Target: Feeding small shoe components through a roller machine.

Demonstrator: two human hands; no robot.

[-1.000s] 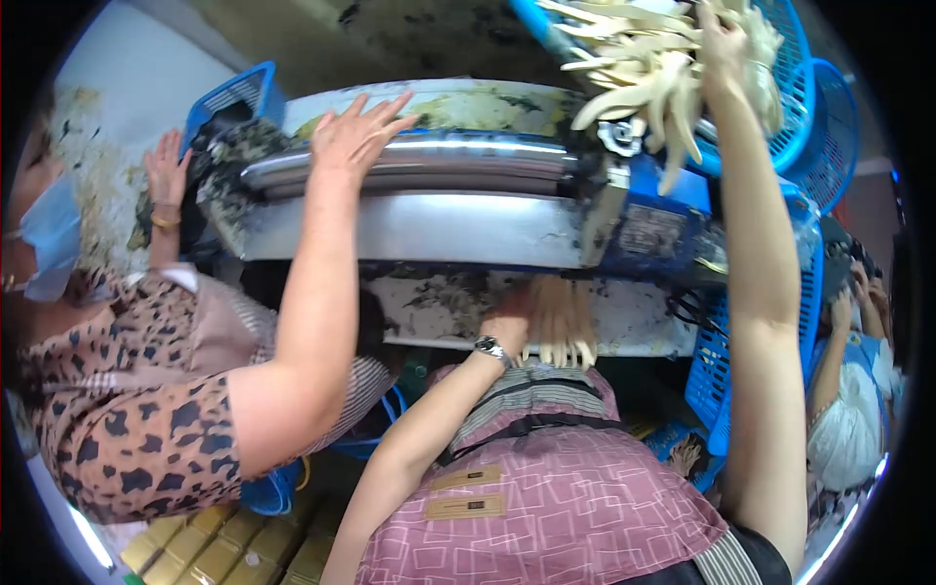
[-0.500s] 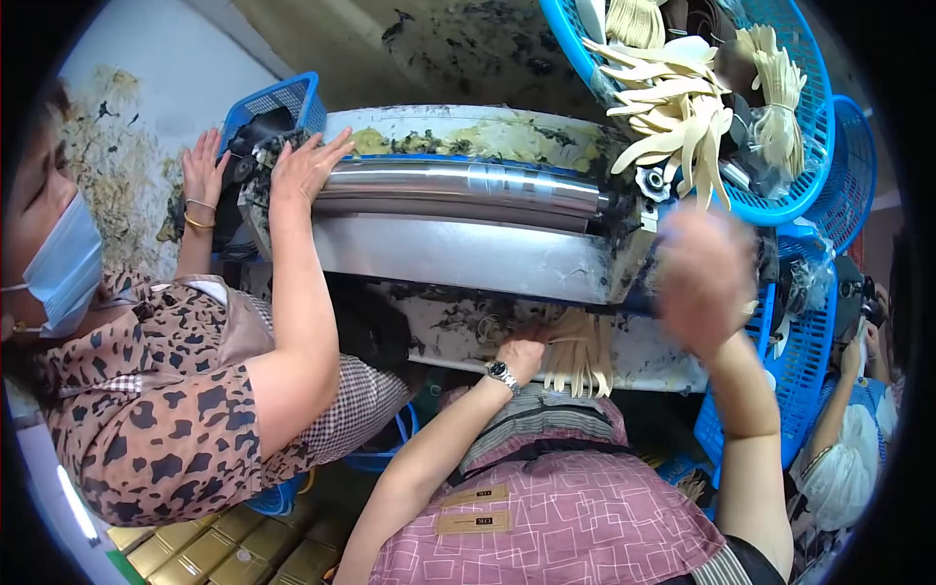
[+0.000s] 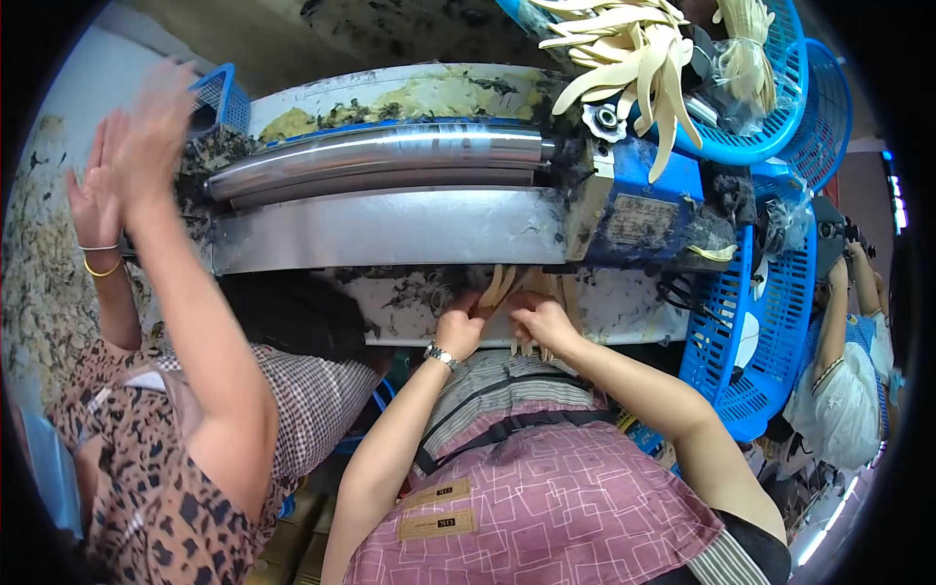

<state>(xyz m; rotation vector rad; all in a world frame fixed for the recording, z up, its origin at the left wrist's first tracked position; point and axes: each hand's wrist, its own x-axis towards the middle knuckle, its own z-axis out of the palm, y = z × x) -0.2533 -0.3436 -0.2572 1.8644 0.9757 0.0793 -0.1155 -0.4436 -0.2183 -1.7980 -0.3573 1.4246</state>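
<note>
My left hand (image 3: 460, 330), with a watch at its wrist, is closed on a flat cream-coloured strip (image 3: 500, 286) below the machine's front edge. Close beside it on the right, my right hand (image 3: 546, 324) has its fingers curled in toward the strip; what they pinch is hidden. More cream strips (image 3: 568, 297) lie behind and below my right hand, on the stained white ledge (image 3: 624, 302). Above both hands is the roller machine, with a shiny metal roller (image 3: 390, 151) and a smooth metal front plate (image 3: 390, 224).
At the upper right a blue basket (image 3: 780, 136) holds bundled and loose cream strips (image 3: 648, 73). More blue baskets (image 3: 721, 341) stand at the right. On the left a co-worker's hands (image 3: 146, 146) are raised beside the machine. Another person (image 3: 843, 409) is at far right.
My right hand has come down from beside the basket to the strips next to my left hand. The co-worker's hands have left the roller's end. The view has shifted.
</note>
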